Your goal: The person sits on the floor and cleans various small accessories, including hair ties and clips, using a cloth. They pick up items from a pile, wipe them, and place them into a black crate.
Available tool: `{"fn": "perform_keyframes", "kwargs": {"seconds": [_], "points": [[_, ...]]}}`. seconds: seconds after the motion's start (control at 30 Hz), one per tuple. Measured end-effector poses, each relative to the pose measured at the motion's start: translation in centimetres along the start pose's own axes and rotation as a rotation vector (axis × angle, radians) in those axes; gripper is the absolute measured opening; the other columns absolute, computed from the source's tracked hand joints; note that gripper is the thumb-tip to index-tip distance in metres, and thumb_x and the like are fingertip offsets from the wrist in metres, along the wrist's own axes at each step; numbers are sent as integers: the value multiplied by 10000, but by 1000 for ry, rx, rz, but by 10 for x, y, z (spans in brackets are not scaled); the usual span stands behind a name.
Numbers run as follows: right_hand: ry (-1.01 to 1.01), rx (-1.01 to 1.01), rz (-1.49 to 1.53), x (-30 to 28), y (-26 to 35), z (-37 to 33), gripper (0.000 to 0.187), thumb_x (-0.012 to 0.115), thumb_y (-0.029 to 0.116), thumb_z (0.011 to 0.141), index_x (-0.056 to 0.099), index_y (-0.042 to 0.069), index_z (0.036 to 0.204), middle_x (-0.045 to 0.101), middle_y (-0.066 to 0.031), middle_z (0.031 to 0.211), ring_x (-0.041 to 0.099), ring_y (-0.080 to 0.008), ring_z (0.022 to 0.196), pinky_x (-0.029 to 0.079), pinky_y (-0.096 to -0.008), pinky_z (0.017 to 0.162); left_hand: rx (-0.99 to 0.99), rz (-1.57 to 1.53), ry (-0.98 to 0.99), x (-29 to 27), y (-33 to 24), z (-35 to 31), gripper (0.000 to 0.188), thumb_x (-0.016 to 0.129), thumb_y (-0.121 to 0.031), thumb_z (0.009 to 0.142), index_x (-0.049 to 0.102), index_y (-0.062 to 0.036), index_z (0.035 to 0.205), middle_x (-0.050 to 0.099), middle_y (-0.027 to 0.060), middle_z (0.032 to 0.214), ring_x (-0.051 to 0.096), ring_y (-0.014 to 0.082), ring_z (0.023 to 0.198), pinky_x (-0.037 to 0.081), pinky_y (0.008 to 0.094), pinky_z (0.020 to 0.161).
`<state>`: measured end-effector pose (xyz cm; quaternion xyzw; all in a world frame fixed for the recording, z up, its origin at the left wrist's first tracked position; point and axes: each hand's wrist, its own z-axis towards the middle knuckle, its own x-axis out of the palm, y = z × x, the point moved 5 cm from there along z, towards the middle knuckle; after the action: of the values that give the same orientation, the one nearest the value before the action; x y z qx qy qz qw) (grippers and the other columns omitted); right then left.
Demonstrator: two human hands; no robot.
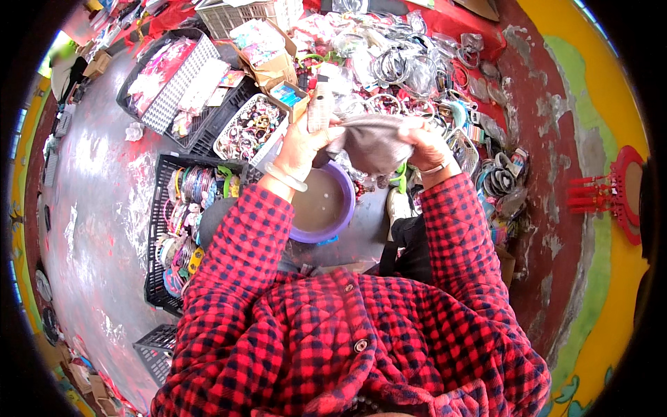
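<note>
While our two hands are raised in front of us, we grasp a grey-brown cloth (379, 144) between them, the left hand (300, 147) at one end and the right hand (429, 144) at the other. Our fingers are closed on its edges, and it bunches in folds, held up beside the far right rim of a purple basin (350, 203) of cloudy water. At our left fingers we also see a pale, narrow object (320, 111) standing up, but we cannot tell what it is. We wear a whitish bangle (297, 183) on the left wrist. To our left we have a black crate (158, 243) of headbands, and past it a white basket (258, 154) of small hair ties. Beyond our hands, plastic-wrapped goods (417, 73) lie heaped on red sheeting (490, 43).
</note>
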<state>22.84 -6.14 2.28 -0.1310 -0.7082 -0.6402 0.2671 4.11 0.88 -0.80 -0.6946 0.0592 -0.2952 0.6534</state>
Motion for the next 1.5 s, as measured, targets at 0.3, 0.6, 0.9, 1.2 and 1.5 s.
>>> {"fn": "perform_keyframes", "kwargs": {"seconds": [0.3, 0.6, 0.9, 1.2, 1.5], "points": [[-72, -497, 478, -20, 43, -9, 382, 512, 329, 857, 546, 66, 1132, 547, -99, 1165, 485, -265, 1101, 337, -448, 969, 193, 175, 210, 29, -29, -13, 319, 425, -245, 932, 516, -1, 1115, 532, 16, 739, 507, 85, 680, 410, 208, 633], [-58, -417, 579, -19, 30, 4, 436, 485, 297, 879, 458, -5, 1193, 528, -144, 1169, 489, -284, 1093, 350, -439, 966, 251, 361, 336, 35, -31, -22, 222, 475, -154, 907, 568, 3, 1034, 558, 4, 706, 516, 79, 661, 434, 223, 627], [-231, -283, 475, -11, -4, 12, 341, 606, 148, 805, 522, 38, 1116, 592, -77, 1049, 579, -187, 925, 460, -321, 843, 508, 692, 352, 37, -26, -25, 131, 509, -61, 848, 598, 4, 918, 581, 57, 694, 570, 142, 640, 453, 261, 588], [-97, -187, 381, 12, -5, 13, 400, 570, 107, 821, 449, 37, 1195, 565, -76, 1078, 559, -180, 973, 462, -332, 846, 461, 759, 359, 43, -33, -27, 92, 544, -104, 790, 598, -38, 825, 547, 108, 664, 539, 294, 633, 432, 363, 574], [-112, -92, 570, 12, -13, 11, 344, 523, 206, 862, 483, 9, 1141, 591, -111, 1019, 598, -219, 871, 513, -333, 732, 393, 772, 279, 34, -29, -22, 128, 562, -107, 797, 539, -20, 706, 545, 143, 665, 532, 316, 626, 424, 377, 561]]}}
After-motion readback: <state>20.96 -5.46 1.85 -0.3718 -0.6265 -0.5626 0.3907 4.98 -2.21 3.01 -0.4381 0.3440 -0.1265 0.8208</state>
